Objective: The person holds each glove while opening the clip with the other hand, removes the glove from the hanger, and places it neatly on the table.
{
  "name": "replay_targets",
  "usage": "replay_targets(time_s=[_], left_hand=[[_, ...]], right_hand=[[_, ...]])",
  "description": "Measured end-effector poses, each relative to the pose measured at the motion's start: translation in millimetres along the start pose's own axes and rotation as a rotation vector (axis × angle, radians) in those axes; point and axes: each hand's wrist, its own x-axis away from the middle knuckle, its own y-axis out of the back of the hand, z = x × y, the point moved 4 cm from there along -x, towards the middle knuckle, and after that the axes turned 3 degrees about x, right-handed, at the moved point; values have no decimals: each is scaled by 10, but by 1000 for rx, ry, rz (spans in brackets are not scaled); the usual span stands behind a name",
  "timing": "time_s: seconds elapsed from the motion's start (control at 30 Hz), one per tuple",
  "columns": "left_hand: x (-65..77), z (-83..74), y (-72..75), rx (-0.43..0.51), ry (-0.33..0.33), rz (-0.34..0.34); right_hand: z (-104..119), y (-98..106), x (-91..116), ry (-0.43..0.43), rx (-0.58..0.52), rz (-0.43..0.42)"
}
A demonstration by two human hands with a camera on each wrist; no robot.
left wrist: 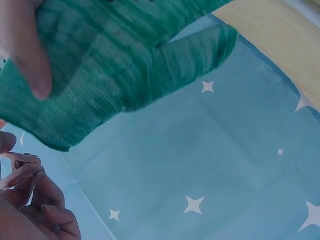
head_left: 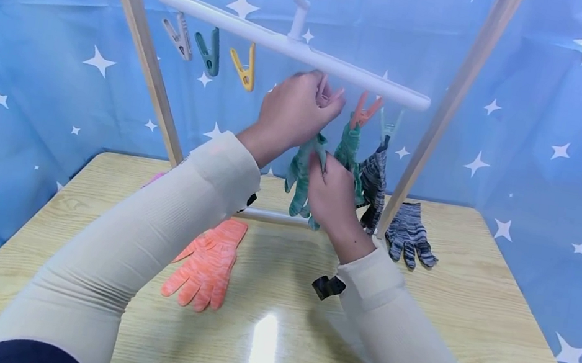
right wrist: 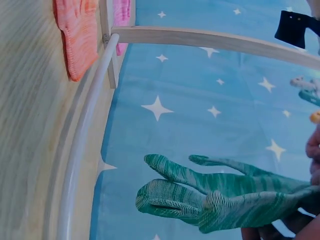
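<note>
My left hand [head_left: 296, 107] pinches a pink clothespin [head_left: 324, 91] under the tilted white hanger [head_left: 294, 47]. Close below it, my right hand [head_left: 335, 194] grips a green glove [head_left: 300, 176] near its cuff, thumb on the knit. The glove's fingers hang downward. In the left wrist view the glove's cuff [left wrist: 55, 137] lies right beside the left fingers [left wrist: 50, 200]. To the right, a red-orange clothespin [head_left: 364, 112] holds another green glove [head_left: 349, 149], and a pale green clothespin [head_left: 389, 124] holds a dark grey striped glove [head_left: 375, 178].
Grey [head_left: 179, 36], dark green [head_left: 209, 51] and yellow [head_left: 244, 66] clothespins hang along the hanger's left half. A wooden-sided rack [head_left: 448, 111] supports the hanger. Orange gloves [head_left: 208, 263] and a dark striped glove [head_left: 410, 234] lie on the table [head_left: 471, 334]; something pink [right wrist: 121, 12] lies behind.
</note>
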Motion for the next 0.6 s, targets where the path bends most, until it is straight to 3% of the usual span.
replay_targets(time_s=[0.37, 0.6], left_hand=[[64, 102, 69, 41, -6, 46], [257, 257, 195, 65, 41, 78]], right_hand=[[-114, -84, 215, -25, -67, 51], [-148, -131, 342, -32, -88, 78]])
